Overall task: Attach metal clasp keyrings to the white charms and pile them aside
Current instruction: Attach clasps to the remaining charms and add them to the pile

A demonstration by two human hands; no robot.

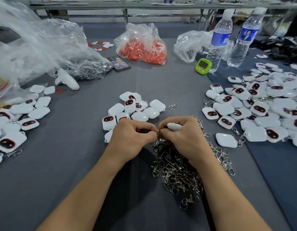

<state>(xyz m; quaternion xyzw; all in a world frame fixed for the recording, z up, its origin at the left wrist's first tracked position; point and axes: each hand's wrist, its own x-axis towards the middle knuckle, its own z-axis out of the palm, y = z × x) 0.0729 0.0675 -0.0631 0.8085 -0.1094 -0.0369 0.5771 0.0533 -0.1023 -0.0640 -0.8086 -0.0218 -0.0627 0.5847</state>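
Now | left hand (132,135) pinches small silver keyring (158,131) | right hand (182,136) grips rounded glossy white charm (174,126)

We see one white charm (174,126), glossy and rounded, lying sideways in the right hand (182,135), with a small metal ring (158,132), probably a keyring's, just beside it. Silver clasp keyrings (179,169) lie heaped underneath. Loose charms (139,112) cluster beyond, and finished charms (264,104) are piled at right.

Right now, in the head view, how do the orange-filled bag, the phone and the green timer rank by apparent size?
1. orange-filled bag
2. phone and green timer: they look about alike, so I won't rank them.
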